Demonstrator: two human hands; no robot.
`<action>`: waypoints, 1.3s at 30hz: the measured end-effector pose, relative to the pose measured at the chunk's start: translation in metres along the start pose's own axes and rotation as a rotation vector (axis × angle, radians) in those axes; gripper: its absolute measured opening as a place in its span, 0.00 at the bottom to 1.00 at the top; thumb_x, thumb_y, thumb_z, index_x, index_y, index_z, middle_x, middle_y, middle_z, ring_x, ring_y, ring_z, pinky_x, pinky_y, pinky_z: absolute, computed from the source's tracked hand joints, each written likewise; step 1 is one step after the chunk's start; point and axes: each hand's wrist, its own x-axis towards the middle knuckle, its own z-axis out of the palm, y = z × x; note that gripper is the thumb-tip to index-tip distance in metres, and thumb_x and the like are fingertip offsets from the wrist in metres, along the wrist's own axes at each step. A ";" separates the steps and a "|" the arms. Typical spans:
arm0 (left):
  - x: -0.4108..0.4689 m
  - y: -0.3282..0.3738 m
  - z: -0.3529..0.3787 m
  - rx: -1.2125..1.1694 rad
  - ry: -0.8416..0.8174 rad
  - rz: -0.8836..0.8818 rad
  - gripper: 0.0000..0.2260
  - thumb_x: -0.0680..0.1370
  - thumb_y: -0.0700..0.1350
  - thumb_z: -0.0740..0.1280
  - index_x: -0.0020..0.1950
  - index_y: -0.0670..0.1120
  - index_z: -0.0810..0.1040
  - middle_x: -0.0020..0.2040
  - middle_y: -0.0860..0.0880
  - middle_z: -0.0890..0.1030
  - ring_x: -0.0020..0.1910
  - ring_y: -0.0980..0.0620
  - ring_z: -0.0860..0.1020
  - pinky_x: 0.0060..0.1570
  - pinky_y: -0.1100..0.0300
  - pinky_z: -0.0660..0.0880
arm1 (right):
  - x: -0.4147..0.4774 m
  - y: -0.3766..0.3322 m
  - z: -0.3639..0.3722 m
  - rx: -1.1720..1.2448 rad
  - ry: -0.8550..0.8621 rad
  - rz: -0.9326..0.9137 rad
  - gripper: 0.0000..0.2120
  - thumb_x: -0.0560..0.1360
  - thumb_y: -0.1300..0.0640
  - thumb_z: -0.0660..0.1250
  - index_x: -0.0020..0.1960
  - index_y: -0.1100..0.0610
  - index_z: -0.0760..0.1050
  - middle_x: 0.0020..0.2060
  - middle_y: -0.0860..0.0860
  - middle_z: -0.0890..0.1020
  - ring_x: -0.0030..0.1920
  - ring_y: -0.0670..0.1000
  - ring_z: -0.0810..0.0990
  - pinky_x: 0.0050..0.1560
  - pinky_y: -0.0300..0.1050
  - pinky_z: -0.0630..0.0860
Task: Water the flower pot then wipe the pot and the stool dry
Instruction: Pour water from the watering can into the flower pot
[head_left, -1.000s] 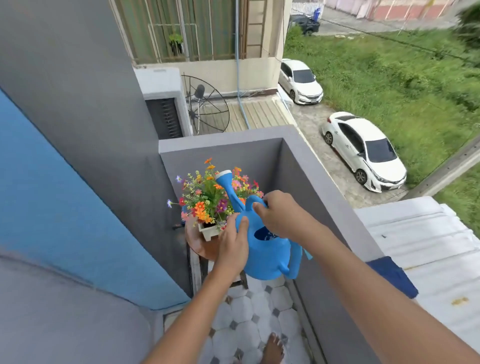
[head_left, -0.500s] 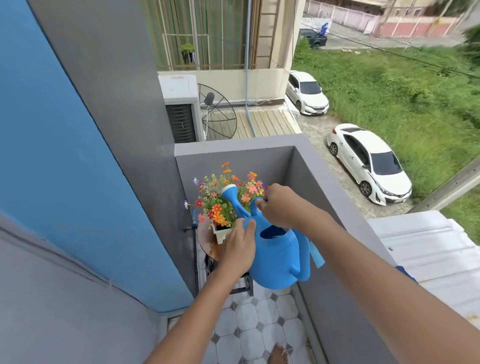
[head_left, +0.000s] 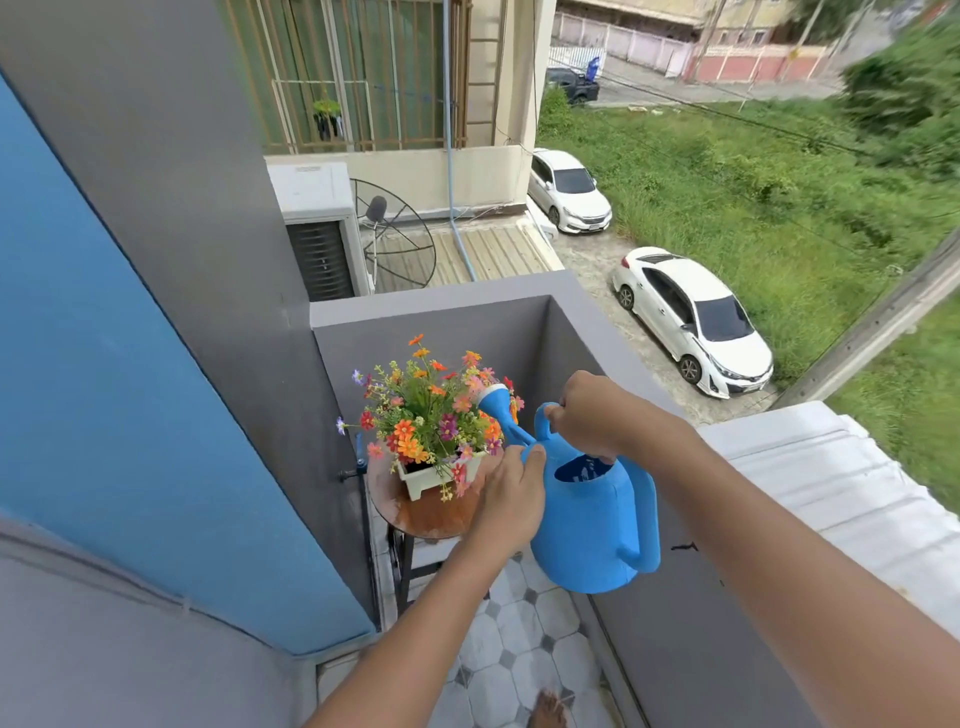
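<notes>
A blue watering can (head_left: 592, 525) is held over the balcony, its spout rose among the colourful flowers (head_left: 431, 410). My right hand (head_left: 587, 415) grips the can's top handle. My left hand (head_left: 511, 488) presses against the can's front at the base of the spout. The flowers stand in a small white pot (head_left: 421, 475) on a round brown stool (head_left: 431, 517) whose top looks wet. The stool's dark legs show under it.
The grey balcony wall (head_left: 524, 317) closes the far side and the right. A blue and grey wall (head_left: 104, 364) runs along the left. The floor (head_left: 519, 639) has pale octagonal tiles, with a bare foot (head_left: 545, 712) at the bottom. Cars and grass lie far below.
The can has tipped and shifted right, its spout lower among the flowers. The view moved down and left, so the pot and stool show more fully.
</notes>
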 end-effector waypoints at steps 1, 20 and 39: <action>0.000 0.002 0.002 -0.015 -0.013 -0.002 0.22 0.77 0.64 0.49 0.52 0.50 0.72 0.47 0.46 0.76 0.47 0.46 0.75 0.44 0.49 0.69 | 0.000 0.002 -0.002 -0.001 0.006 0.009 0.17 0.83 0.54 0.59 0.38 0.62 0.69 0.25 0.56 0.74 0.23 0.55 0.72 0.26 0.42 0.69; -0.019 -0.008 -0.019 -0.011 0.109 -0.048 0.20 0.78 0.62 0.49 0.51 0.48 0.71 0.44 0.48 0.76 0.44 0.48 0.76 0.41 0.50 0.70 | -0.006 -0.020 0.010 0.054 -0.032 -0.083 0.17 0.84 0.56 0.56 0.36 0.55 0.66 0.33 0.58 0.75 0.33 0.60 0.80 0.36 0.50 0.78; -0.066 -0.018 -0.002 0.002 0.094 -0.075 0.23 0.80 0.61 0.49 0.53 0.43 0.71 0.45 0.42 0.74 0.43 0.45 0.74 0.39 0.50 0.69 | -0.023 -0.011 0.021 -0.103 -0.198 -0.139 0.18 0.83 0.56 0.57 0.45 0.66 0.79 0.33 0.60 0.85 0.27 0.56 0.78 0.28 0.41 0.72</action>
